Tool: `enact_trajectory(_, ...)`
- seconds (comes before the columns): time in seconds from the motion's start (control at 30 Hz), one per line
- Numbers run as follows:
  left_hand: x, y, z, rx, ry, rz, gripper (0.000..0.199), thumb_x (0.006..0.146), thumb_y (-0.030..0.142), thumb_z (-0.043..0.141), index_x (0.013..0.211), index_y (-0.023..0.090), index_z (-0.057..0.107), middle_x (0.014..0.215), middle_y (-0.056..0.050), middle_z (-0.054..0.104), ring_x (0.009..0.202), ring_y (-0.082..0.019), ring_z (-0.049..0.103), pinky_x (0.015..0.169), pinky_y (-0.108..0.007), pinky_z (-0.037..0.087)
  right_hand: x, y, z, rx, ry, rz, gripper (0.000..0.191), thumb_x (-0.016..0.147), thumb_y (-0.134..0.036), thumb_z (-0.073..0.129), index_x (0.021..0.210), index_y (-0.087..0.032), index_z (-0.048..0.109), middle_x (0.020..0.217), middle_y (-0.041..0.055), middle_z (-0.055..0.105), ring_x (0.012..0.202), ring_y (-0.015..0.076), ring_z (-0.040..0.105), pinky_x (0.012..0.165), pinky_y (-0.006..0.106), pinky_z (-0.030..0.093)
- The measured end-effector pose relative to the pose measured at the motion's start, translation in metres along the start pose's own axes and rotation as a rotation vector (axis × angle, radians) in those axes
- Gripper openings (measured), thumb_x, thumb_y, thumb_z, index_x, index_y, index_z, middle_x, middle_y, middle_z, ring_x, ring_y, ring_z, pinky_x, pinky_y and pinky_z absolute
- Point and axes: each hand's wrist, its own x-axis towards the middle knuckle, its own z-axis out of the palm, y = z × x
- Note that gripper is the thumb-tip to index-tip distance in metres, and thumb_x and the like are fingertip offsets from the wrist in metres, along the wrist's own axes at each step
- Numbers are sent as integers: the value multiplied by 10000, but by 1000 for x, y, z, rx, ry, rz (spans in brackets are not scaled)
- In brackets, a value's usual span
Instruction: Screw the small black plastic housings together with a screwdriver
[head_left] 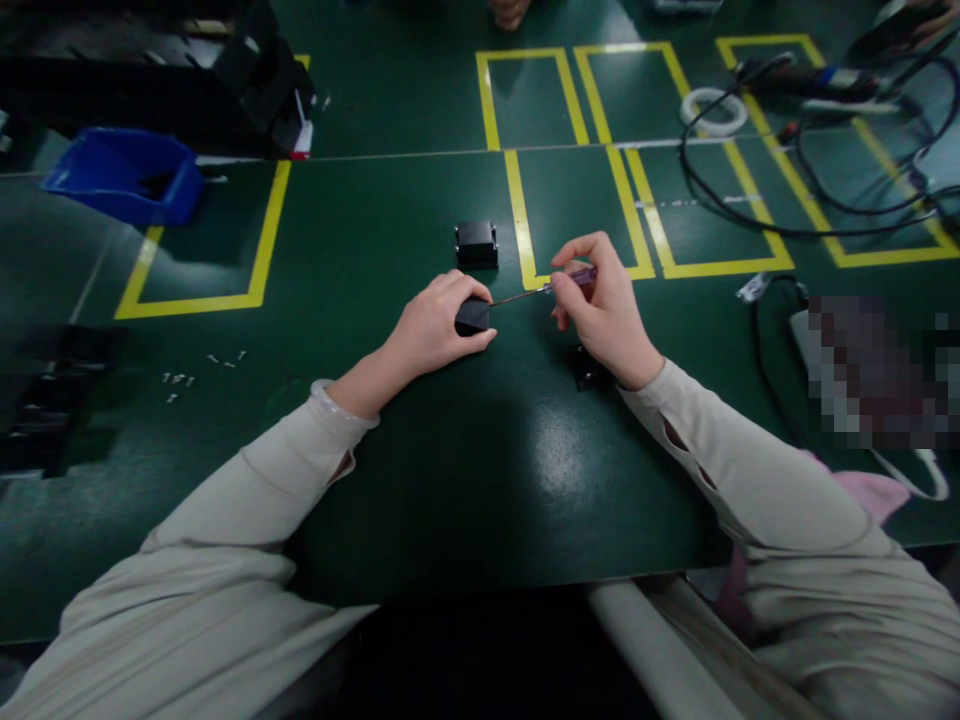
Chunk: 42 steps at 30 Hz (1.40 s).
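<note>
My left hand (435, 325) grips a small black box-shaped part (472, 318) against the green table. In my right hand (600, 305) is a screwdriver (581, 278) with a clear purplish handle, held almost level. Its thin shaft points left, and the tip meets the right side of the black part; the exact contact spot is too small to tell. Just beyond my left hand sits another black part (477, 245) with small shiny bits at its sides. A further black piece (589, 368) lies partly hidden under my right wrist.
Several small screws (178, 379) lie at the left. A blue bin (127, 175) stands at the back left by black trays (247, 80). Black cables (697, 180) and a white ring (712, 112) lie at the back right. Another person's hand (510, 12) shows at the far edge.
</note>
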Motion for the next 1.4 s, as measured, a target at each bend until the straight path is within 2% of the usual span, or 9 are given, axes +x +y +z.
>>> enact_trajectory(0.07,0,0,0,-1,-3,-4,297,854,368,654,1072,173,602,1078,-87,636,1023,-254,588,904,-380,460,0,1,0,7,1,2,166,988,-387,575,1017,-257,475,657,-74,490,475,74,516,455,270,408)
enact_trajectory(0.27,0,1,0,7,2,-3,299,852,366,661,1073,171,609,1070,-83,636,1021,-252,592,901,-376,462,1,-1,-1,-20,-11,31,187,1003,-398,552,915,-250,480,512,-97,450,411,80,478,428,269,368)
enact_trajectory(0.4,0,0,0,12,0,2,300,852,365,665,1075,172,609,1076,-83,639,1030,-253,592,915,-378,463,0,0,0,6,5,4,129,988,-339,577,1001,-253,480,602,-89,474,447,70,501,437,254,395)
enact_trajectory(0.53,-1,-1,1,16,9,12,308,853,362,669,1081,162,613,1076,-88,641,1027,-256,596,913,-377,465,1,1,1,20,11,5,166,970,-359,603,1014,-253,483,670,-78,503,473,61,520,448,246,418)
enact_trajectory(0.73,-1,0,0,18,7,7,305,854,362,668,1083,167,614,1079,-84,640,1023,-253,597,900,-372,467,1,-3,-1,-6,-8,40,194,998,-384,552,886,-240,486,505,-92,451,400,77,469,412,255,346)
enact_trajectory(1.0,0,1,-1,13,-3,-1,299,855,372,654,1074,173,608,1075,-85,638,1021,-255,592,900,-378,466,0,-3,0,5,-6,9,153,976,-368,586,967,-252,486,654,-68,519,473,68,504,450,257,410)
enact_trajectory(1.2,0,3,-2,-3,-18,-30,294,849,377,651,1066,185,600,1087,-83,637,1035,-260,586,923,-396,463,0,-4,-1,-25,-23,52,254,990,-488,542,895,-260,481,517,-84,448,427,94,473,437,283,372)
enact_trajectory(1.4,0,2,-2,9,-15,-16,296,859,383,648,1070,181,601,1085,-85,639,1034,-256,588,917,-385,461,0,-4,-1,-4,-14,29,173,979,-405,577,992,-262,480,610,-77,497,464,86,506,455,280,415)
